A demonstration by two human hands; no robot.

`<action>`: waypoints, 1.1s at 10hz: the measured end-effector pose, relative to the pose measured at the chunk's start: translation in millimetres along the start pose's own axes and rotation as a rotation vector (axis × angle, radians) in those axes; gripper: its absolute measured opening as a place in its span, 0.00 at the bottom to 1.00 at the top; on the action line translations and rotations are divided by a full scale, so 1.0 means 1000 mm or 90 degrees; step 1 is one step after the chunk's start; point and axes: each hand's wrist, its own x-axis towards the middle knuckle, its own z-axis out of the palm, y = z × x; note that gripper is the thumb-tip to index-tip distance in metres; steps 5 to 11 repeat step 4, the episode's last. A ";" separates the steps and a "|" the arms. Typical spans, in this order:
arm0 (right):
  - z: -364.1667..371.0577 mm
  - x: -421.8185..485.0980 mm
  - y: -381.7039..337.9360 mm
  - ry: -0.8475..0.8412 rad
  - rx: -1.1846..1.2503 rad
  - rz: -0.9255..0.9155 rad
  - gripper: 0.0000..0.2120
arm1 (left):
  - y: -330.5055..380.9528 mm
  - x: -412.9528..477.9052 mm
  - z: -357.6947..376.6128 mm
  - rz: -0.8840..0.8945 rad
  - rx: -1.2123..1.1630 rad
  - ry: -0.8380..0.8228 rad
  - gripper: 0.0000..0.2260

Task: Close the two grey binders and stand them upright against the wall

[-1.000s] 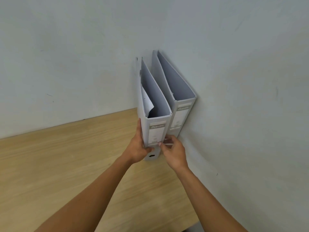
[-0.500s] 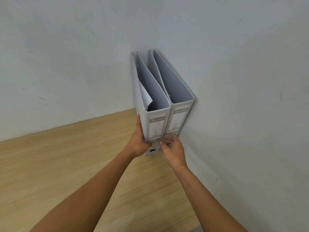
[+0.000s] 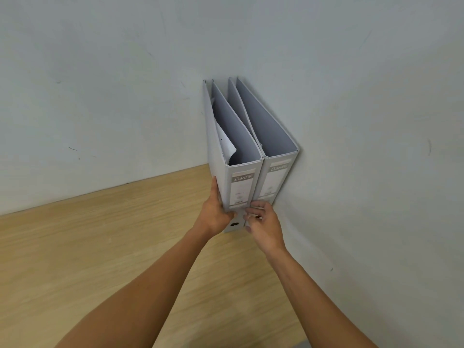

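Two grey binders stand upright side by side in the corner, spines toward me. The right binder [image 3: 276, 177] stands right beside the right wall. The left binder [image 3: 241, 189] touches it and holds a loose white sheet that curls at its top. My left hand [image 3: 216, 212] grips the left binder's left side low down, thumb on the spine. My right hand [image 3: 263, 222] has its fingertips curled against the lower spines where the two binders meet.
A light wooden table [image 3: 100, 247] carries the binders. Pale grey walls [image 3: 364, 172] meet in a corner behind them. The table's right edge runs along the right wall.
The left binder has shifted right until it sits tight against the right binder. Both hands stayed low on its spine.
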 end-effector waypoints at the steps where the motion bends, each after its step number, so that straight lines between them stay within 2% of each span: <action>1: -0.001 -0.004 -0.003 -0.010 -0.009 0.008 0.17 | -0.004 -0.003 0.000 0.001 -0.014 0.001 0.50; 3: 0.002 -0.016 -0.008 -0.021 0.024 0.036 0.19 | 0.002 -0.018 -0.005 0.014 -0.011 0.001 0.45; 4: 0.013 -0.028 -0.011 0.000 0.041 0.035 0.16 | 0.004 -0.035 -0.019 0.032 -0.012 0.005 0.42; 11: 0.013 -0.028 -0.011 0.000 0.041 0.035 0.16 | 0.004 -0.035 -0.019 0.032 -0.012 0.005 0.42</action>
